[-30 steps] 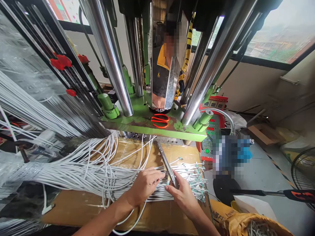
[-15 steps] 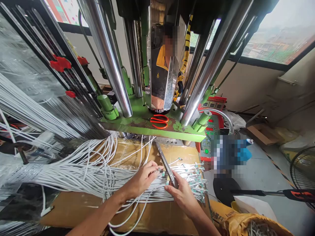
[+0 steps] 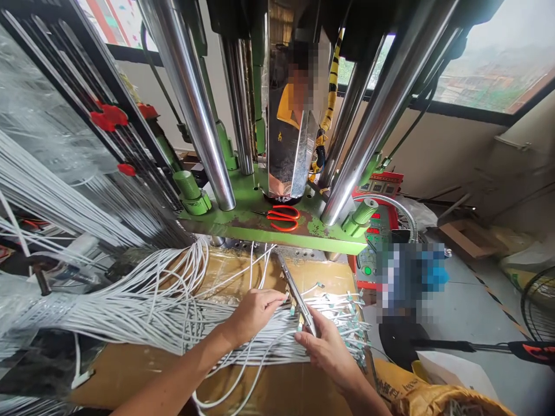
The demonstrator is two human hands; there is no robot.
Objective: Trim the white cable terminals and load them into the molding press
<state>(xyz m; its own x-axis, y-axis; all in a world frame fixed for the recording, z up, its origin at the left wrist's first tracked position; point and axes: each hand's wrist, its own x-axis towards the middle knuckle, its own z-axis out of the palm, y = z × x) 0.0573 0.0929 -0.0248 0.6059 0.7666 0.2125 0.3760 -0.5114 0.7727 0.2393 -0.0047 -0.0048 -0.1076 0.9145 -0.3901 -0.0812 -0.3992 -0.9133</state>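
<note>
Metal bar: the slim metal bar slants away from me over the white cables, near end in my palm, far end close to the front edge of the green plate. Small tan pieces stand along its left edge.
Right hand: my right hand is wrapped about the near end, thumb on the left side, fingers mostly hidden behind the metal.
Left hand: my left hand has thumb and forefinger pressed together at the bar's left edge, pinching what looks like a small cable end; the other fingers are curled, their tips out of sight.
Teal connectors: two small teal connectors show at the bar's left edge, between the pinch and my right thumb.
Bar, handling (estimated): stiff, moderately heavy for its width, smooth enough to slip in a damp palm. Best hold is the bare near end, clear of the tan pieces.
Cable end, handling (estimated): light, with a firm tip and a soft, springy lead that may tug sideways. Grip just behind the tip; the contacts are probably fragile.
Cable bundle: spread over brown cardboard, many teal tips gathered to the right of my hands.
Pliers: red-handled pliers lie on the green plate, beyond reach of either grip.
</note>
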